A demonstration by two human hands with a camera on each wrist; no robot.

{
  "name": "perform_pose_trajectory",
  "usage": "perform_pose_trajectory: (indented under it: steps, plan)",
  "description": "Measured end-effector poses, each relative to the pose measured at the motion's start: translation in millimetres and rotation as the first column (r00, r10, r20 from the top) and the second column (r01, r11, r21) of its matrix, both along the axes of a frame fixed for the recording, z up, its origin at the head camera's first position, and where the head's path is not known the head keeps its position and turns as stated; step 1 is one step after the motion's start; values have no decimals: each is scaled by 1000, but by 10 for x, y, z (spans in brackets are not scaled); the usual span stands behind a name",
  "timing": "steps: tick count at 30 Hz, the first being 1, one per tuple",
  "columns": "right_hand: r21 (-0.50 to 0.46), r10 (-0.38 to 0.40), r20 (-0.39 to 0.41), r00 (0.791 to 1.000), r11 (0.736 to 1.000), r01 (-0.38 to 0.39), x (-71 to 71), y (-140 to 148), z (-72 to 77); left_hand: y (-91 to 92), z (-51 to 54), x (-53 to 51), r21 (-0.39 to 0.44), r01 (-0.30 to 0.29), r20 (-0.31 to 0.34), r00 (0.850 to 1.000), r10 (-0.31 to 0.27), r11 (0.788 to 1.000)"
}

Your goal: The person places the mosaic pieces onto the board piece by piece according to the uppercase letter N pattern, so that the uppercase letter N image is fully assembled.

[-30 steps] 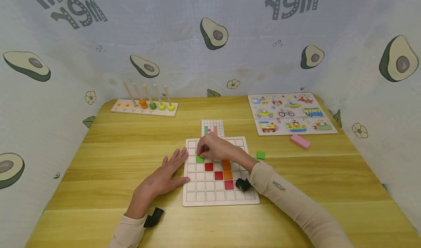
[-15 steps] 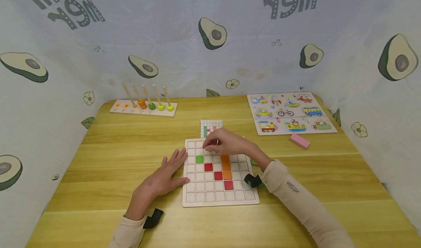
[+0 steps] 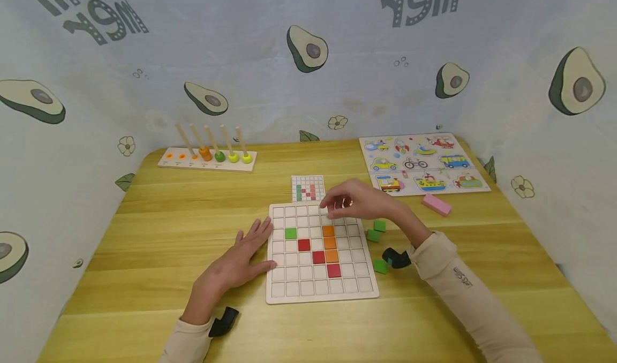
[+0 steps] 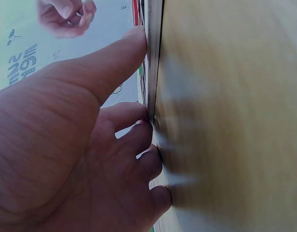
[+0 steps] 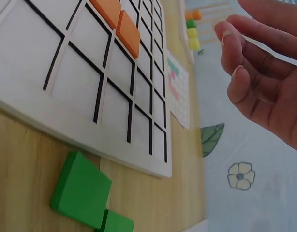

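Left hand [image 3: 241,258] is lying at the board's left edge, fingers spread, thumb and fingertips touching the rim; right hand [image 3: 360,199] is hovering above the far right part of the board [image 3: 307,288], thumb and fingers loosely curved, no tile showing between them. The board is lying flat on the table, carrying one green tile [image 3: 290,233], three red tiles [image 3: 318,257] in a diagonal and three orange tiles [image 3: 330,243] in a column ending just beyond the nearest red one. Loose green tiles [image 3: 380,266] are lying just beside the board's right edge, two of them close together, one nearer the person. For handling tiles well, keeping the left hand pinning the rim seems right; pinching one tile by opposite sides, separating the close pair first, and lowering it level into a recessed cell should be working best, the right sleeve staying clear of seated tiles. Table [image 3: 183,213] is showing striped yellowish wood grain. Card [image 3: 307,180] with a coloured grid is lying just beyond the board, bead rack [image 3: 246,165] at far left, picture puzzle [image 3: 400,165] at far right, pink block [image 3: 436,205] just in front of it. Pale cloth [image 3: 270,95] printed with avocados, flowers and lettering is hanging behind and along both sides.
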State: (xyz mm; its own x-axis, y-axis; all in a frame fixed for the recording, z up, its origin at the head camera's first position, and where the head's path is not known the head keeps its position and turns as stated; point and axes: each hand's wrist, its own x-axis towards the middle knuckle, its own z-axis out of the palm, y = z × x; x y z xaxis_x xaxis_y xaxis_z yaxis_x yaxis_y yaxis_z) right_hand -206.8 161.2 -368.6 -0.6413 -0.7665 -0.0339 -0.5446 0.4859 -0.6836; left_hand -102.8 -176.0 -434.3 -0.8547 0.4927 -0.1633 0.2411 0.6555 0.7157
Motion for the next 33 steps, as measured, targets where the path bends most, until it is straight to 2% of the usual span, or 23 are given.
perform_pose_trajectory:
  steps: [8,17,24,33]
  plan:
    - [31,-10,57,998,999,9,-3,292,-26,-5,13,6,2,0,-4,1000,0,1000]
    - [77,-88,151,985,994,77,53,546,-87,-2,35,7,12,1,-1,1000,-1,1000]
    - [32,-117,143,983,993,113,76,778,-172,-9,20,1,4,0,-7,1000,0,1000]
    - [58,-149,129,980,988,142,119,980,-210,-4,15,8,3,2,-7,1000,-2,1000]
